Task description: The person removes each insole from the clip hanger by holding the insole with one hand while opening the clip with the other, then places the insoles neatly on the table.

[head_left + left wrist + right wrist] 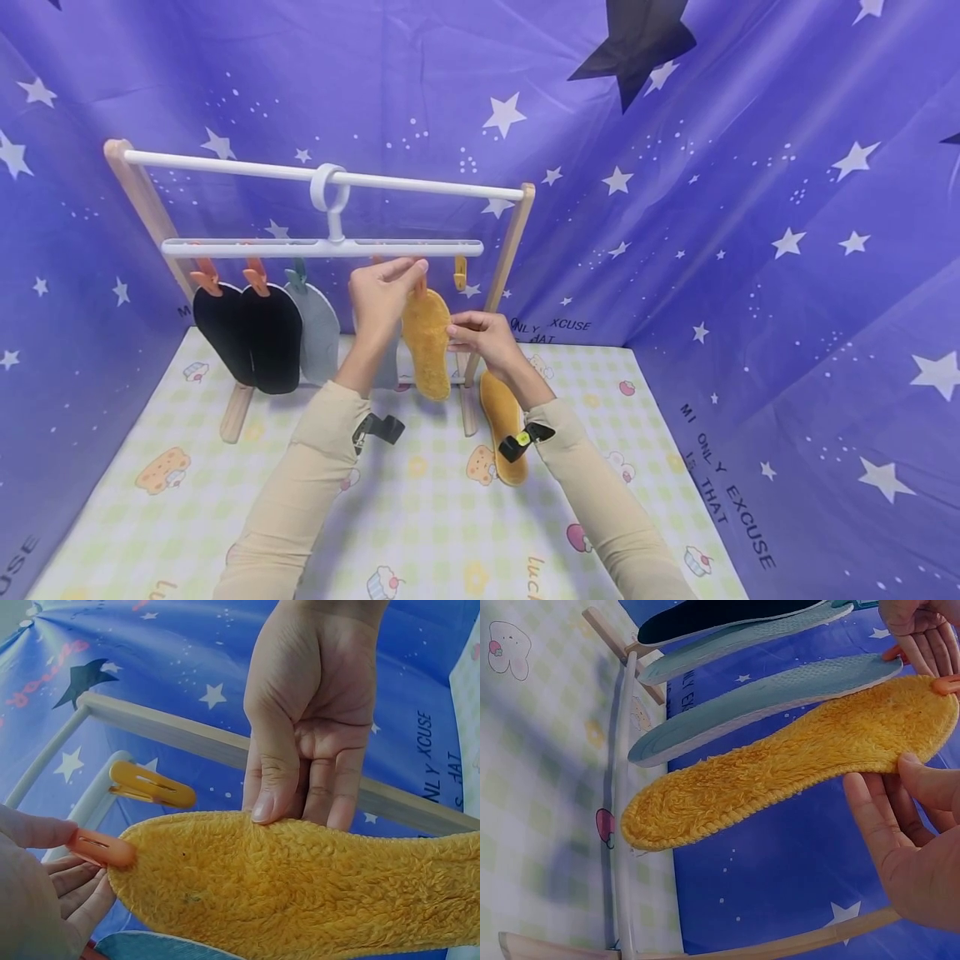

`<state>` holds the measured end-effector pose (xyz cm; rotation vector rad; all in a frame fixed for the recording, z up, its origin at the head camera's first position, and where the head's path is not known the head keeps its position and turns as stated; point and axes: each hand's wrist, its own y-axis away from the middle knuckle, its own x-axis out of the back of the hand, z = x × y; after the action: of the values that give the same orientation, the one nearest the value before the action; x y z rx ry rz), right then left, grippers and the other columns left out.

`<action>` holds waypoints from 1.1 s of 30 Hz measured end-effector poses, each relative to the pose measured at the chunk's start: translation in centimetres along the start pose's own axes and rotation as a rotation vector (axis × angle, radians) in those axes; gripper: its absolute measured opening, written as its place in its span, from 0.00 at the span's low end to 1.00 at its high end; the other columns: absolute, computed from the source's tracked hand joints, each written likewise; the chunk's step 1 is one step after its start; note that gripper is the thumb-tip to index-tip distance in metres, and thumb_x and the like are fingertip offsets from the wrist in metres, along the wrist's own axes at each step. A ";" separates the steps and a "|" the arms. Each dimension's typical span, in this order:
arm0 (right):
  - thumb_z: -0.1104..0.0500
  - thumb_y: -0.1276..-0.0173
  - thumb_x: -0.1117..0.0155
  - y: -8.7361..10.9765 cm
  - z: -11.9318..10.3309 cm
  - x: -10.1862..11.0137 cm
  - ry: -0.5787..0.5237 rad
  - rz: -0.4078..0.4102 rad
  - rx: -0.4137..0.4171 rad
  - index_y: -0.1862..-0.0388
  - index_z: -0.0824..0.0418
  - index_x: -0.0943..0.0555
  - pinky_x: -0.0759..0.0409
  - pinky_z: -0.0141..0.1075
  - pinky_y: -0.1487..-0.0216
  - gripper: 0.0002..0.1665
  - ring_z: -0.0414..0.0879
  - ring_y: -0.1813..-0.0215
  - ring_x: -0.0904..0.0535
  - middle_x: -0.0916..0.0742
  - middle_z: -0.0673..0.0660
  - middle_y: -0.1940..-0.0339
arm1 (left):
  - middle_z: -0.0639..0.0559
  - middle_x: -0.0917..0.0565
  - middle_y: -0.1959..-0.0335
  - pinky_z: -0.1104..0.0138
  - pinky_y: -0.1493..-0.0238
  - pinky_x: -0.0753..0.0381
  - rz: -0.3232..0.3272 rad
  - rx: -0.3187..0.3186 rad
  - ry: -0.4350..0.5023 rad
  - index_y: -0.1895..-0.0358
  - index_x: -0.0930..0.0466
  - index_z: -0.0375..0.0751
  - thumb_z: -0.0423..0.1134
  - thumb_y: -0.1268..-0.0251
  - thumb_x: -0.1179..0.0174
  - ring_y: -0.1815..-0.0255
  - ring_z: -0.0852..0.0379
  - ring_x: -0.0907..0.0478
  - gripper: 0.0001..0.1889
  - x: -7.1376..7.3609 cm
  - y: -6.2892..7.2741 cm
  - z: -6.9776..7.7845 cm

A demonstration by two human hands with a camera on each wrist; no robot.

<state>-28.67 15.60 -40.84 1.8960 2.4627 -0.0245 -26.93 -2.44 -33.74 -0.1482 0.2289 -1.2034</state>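
Note:
A fuzzy yellow insole (427, 346) hangs below the right part of the white clip hanger (285, 247). At its top end, my left hand (381, 296) pinches an orange clothespin (101, 847), thumb on one side and fingers on the other. The clothespin's tip overlaps the insole's edge. My right hand (491, 342) holds the insole's side edge between thumb and fingers, as the right wrist view shows. Right of it, a yellow clothespin (461, 273) hangs with nothing in it. A grey-blue insole (765, 705) hangs just left, partly hidden by my left arm in the head view.
Two black insoles (273, 350) and another grey-blue insole (318, 333) hang from clothespins at the left. The hanger hooks over the white rod (435, 187) of a wood-sided rack. A second yellow insole (495, 400) lies on the checked tablecloth (622, 400) under my right wrist.

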 end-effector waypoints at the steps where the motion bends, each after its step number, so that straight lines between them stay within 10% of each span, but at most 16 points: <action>1: 0.75 0.30 0.39 0.0 0.0 0.0 -0.002 0.002 0.000 0.45 0.85 0.24 0.09 0.35 0.60 0.17 0.39 0.67 0.14 0.12 0.49 0.71 | 0.36 0.10 0.62 0.77 0.65 0.17 0.003 -0.001 0.003 0.57 0.10 0.32 0.37 0.42 0.25 0.71 0.68 0.15 0.13 0.0 0.0 0.0; 33: 0.75 0.30 0.39 0.6 -0.2 1.7 -0.001 0.019 -0.017 0.50 0.80 0.20 0.09 0.39 0.58 0.11 0.40 0.65 0.15 0.13 0.50 0.70 | 0.39 0.09 0.69 0.76 0.68 0.18 0.019 -0.013 0.012 0.59 0.09 0.34 0.37 0.41 0.26 0.72 0.62 0.12 0.11 -0.2 0.0 -0.3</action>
<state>-28.49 17.44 -40.72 1.9124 2.4356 -0.0043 -27.12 -2.26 -34.05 -0.1497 0.2484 -1.1843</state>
